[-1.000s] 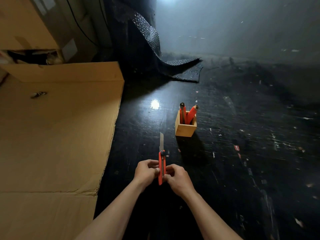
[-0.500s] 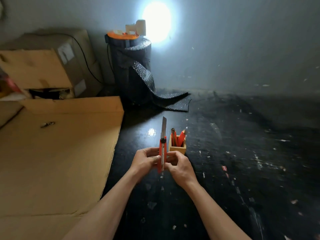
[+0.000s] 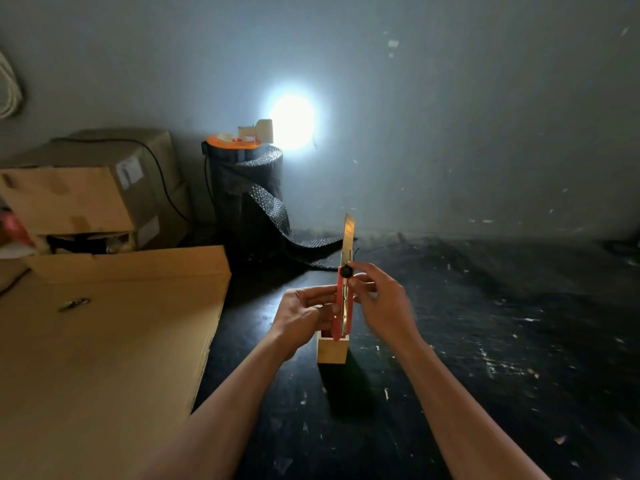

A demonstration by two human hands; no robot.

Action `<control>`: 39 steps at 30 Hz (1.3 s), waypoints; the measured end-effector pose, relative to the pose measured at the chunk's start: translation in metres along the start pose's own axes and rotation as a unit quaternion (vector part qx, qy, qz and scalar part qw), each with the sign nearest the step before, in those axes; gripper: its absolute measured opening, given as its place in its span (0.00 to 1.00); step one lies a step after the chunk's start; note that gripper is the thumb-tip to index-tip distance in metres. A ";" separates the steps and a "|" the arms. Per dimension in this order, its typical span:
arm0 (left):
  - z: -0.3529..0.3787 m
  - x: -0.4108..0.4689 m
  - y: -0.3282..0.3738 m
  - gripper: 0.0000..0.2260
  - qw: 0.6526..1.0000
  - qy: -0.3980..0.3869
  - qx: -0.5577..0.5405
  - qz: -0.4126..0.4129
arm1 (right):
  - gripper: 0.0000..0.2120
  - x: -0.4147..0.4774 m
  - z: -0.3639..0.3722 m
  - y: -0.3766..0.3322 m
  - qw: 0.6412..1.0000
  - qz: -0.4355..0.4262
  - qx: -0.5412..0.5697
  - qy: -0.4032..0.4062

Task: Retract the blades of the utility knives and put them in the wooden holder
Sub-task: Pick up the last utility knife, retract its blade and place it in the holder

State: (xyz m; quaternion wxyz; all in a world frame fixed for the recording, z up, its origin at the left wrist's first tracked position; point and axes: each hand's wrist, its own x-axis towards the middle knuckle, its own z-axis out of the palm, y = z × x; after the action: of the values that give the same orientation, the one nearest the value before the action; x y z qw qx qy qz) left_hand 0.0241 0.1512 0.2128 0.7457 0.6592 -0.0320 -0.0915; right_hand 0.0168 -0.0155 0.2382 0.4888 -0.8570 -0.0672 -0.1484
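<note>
A red utility knife (image 3: 343, 308) stands upright in front of me with its steel blade (image 3: 348, 237) fully extended upward. My left hand (image 3: 304, 313) grips the red handle from the left. My right hand (image 3: 382, 306) holds it from the right, with fingertips on the black locking knob (image 3: 345, 271) near the top of the handle. Behind and below the knife stands the small wooden holder (image 3: 331, 349) on the black floor; my hands and the knife hide its contents.
A large flat cardboard sheet (image 3: 104, 341) covers the floor on the left. Cardboard boxes (image 3: 97, 192) stand at the back left. A black roll of bubble wrap (image 3: 247, 192) with an orange reel on top stands by the wall, its loose end trailing across the dark floor.
The camera has tilted up, showing more wall. The knife is raised higher in front of the holder, and my right hand has shifted up to the black knob.
</note>
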 end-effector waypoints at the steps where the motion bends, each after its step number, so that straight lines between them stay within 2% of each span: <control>1: 0.001 0.000 0.003 0.16 1.000 -0.003 0.000 0.002 | 0.14 0.002 -0.003 -0.002 1.000 -0.003 0.004 0.003; 7: 0.006 -0.002 0.013 0.16 1.000 -0.010 0.010 0.005 | 0.09 0.008 -0.012 -0.006 1.000 -0.003 -0.008 -0.009; 13: 0.006 0.001 0.028 0.14 1.000 0.014 -0.014 0.014 | 0.09 0.011 -0.012 -0.006 0.999 -0.012 -0.020 -0.043; 19: 0.002 0.002 0.034 0.14 1.000 0.004 -0.014 0.021 | 0.07 0.007 -0.010 -0.007 0.999 -0.015 -0.010 -0.047; 27: -0.002 0.008 0.040 0.17 0.999 0.013 -0.027 0.014 | 0.08 0.003 -0.004 0.000 0.997 -0.016 0.001 -0.069; 32: -0.002 0.015 0.043 0.16 0.999 0.032 -0.022 0.015 | 0.12 0.004 -0.004 0.004 0.996 -0.014 -0.010 -0.087; 36: 0.001 0.020 0.045 0.15 0.999 0.033 -0.003 0.024 | 0.09 0.006 0.000 0.013 0.996 -0.009 -0.004 -0.083; 39: 0.003 0.025 0.047 0.16 0.999 0.037 -0.007 0.032 | 0.11 0.009 0.002 0.013 0.997 -0.013 -0.021 -0.074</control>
State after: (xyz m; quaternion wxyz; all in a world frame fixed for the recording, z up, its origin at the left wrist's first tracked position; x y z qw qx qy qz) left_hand 0.0529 0.1494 0.2582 0.7538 0.6552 -0.0245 -0.0435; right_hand 0.0288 -0.0203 0.2292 0.4621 -0.8750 -0.1108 -0.0926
